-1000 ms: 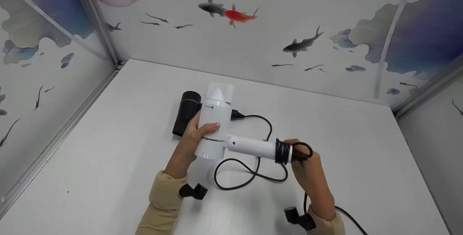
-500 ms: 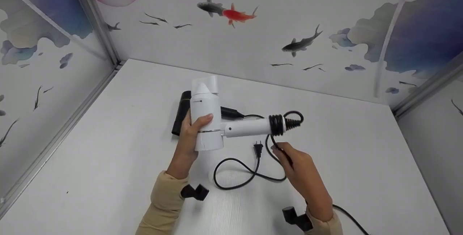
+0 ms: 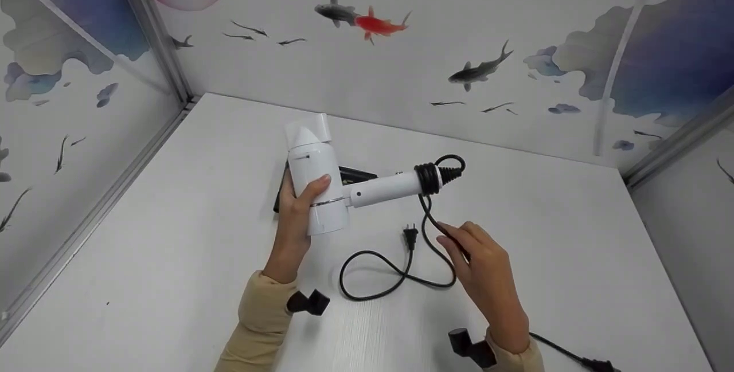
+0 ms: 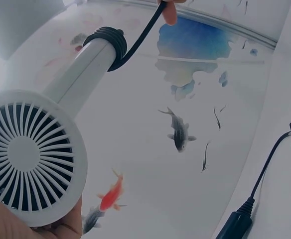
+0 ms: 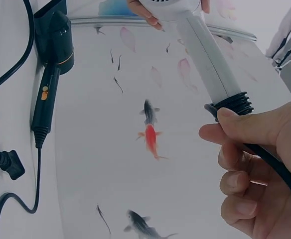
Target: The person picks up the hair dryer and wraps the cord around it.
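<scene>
My left hand (image 3: pixel 295 211) grips the barrel of a white hair dryer (image 3: pixel 315 160), thumb across its front, holding it above the table. The nozzle points away from me, and the rear grille (image 4: pixel 23 154) fills the lower left of the left wrist view. Its handle (image 3: pixel 384 190) angles right, with black cord wound in a tight coil (image 3: pixel 427 179) at the end. Between thumb and index finger, my right hand (image 3: pixel 487 269) pinches the cord (image 5: pixel 277 164) where it leaves the coil. A black hair dryer (image 5: pixel 56 45) lies behind, largely hidden in the head view.
On the white table (image 3: pixel 172 234), the black dryer's cord lies in a loop (image 3: pixel 367 297) ending in a two-pin plug (image 3: pixel 410 236). Another plug (image 3: pixel 599 365) trails at bottom right. Walls with painted fish (image 3: pixel 378 23) enclose the table's back and sides.
The white dryer has moved up and left in the head view, its handle now tilted upward. My right hand left the handle's end and now pinches the cord below it. A plug appeared bottom right.
</scene>
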A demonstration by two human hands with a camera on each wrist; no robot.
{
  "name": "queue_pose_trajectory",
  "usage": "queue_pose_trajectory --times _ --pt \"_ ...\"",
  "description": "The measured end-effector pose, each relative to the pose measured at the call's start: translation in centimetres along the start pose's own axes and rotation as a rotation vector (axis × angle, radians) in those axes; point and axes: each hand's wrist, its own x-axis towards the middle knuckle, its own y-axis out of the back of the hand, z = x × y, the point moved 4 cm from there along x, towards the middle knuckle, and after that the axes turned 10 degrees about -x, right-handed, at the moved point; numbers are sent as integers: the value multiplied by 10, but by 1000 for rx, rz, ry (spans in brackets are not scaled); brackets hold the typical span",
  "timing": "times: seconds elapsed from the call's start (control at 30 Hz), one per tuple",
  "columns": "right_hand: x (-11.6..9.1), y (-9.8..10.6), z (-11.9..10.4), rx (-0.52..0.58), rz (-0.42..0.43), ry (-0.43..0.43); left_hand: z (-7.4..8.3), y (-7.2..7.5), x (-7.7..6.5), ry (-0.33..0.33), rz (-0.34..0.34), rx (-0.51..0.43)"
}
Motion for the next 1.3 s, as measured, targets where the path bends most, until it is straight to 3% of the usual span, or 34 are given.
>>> queue_pose_trajectory --times 0.1,0.4,0.63,0.73,1.07,1.3 --pt "0 0 0 -2 5 11 1 1 0 -8 8 20" --pt "-4 -5 -1 81 -138 -59 5 6 4 -65 67 6" --pt "1 -2 -7 29 -22 30 5 4 2 -78 66 33" --pt "2 -3 -5 -19 6 10 5 2 1 -99 66 73" --pt "-3 -3 0 -115 -70 -180 3 -3 -3 -168 17 157" --pt "-2 1 0 -79 -77 -172 2 -4 -3 -152 18 161"
